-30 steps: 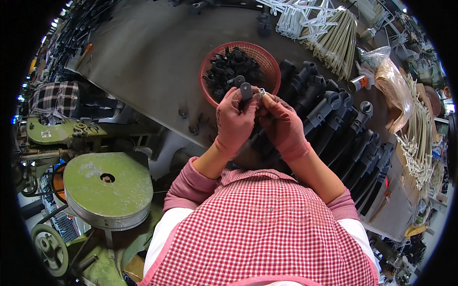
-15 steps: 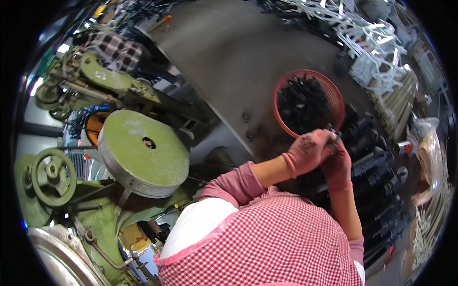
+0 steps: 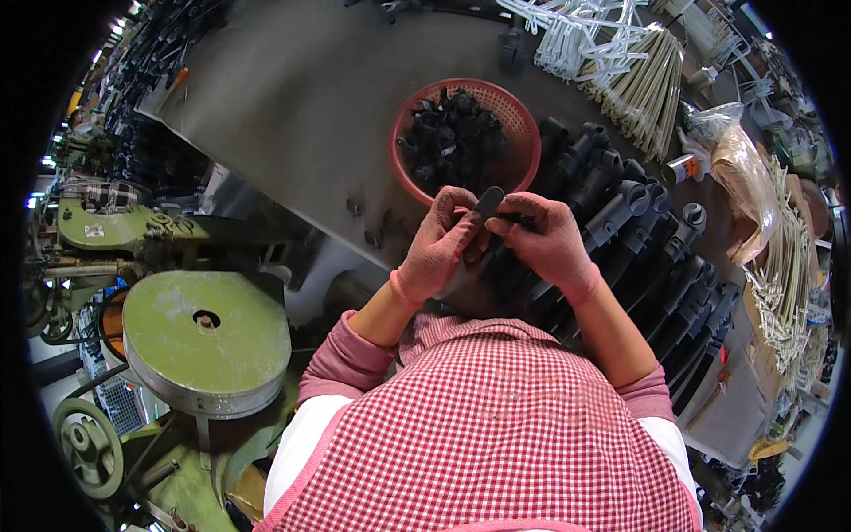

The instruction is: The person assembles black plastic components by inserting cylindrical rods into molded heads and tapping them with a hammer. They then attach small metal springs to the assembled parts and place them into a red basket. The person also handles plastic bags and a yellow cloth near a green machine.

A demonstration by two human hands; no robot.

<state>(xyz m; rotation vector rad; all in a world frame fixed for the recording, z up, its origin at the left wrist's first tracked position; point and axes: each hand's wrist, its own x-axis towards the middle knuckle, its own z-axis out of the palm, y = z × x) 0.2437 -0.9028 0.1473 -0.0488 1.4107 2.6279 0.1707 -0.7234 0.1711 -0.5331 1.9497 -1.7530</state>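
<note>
One table bears black tubes right of our basket; just nearer us than the basket, our right hand curls narrow, its hold we cannot tell; our left hand pinches a tab there.

No lettering is legible in the frame. A small pale label sits on a green machine at left, its print too small to read, while an orange-and-white can at upper right carries indistinct markings.
</note>
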